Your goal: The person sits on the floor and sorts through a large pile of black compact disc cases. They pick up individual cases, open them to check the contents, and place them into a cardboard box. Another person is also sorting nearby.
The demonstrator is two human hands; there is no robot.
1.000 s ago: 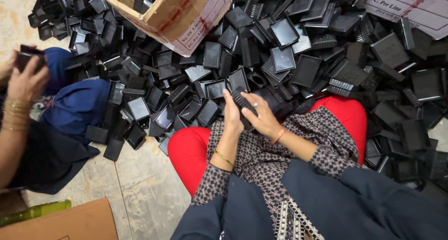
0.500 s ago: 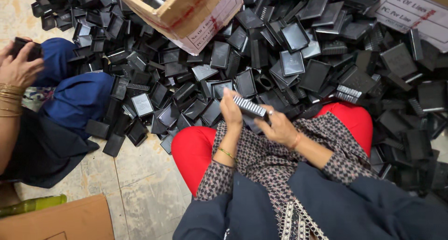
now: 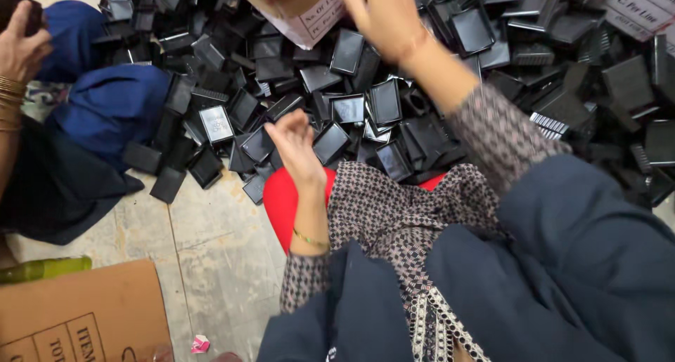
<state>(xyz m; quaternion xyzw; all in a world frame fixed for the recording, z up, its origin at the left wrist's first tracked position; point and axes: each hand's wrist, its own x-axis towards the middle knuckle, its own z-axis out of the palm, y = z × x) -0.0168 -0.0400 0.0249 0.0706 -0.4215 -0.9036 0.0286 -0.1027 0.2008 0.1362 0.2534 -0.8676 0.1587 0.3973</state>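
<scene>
Heap of flat black rectangular trays point(image 3: 365, 102) (too many to count), one cardboard box point(image 3: 302, 10) at top; left hand point(image 3: 299, 147) and right hand point(image 3: 380, 10) both spread, empty.

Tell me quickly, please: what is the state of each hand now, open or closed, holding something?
Left hand: open, fingers loosely curled, holding nothing, above the pile of black plastic parts.
Right hand: open, empty, raised by the cardboard box.

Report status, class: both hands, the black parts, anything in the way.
Left hand open, empty, over the black plastic parts. Right hand open, raised by the cardboard box. Another person's hand works at far left.
</scene>
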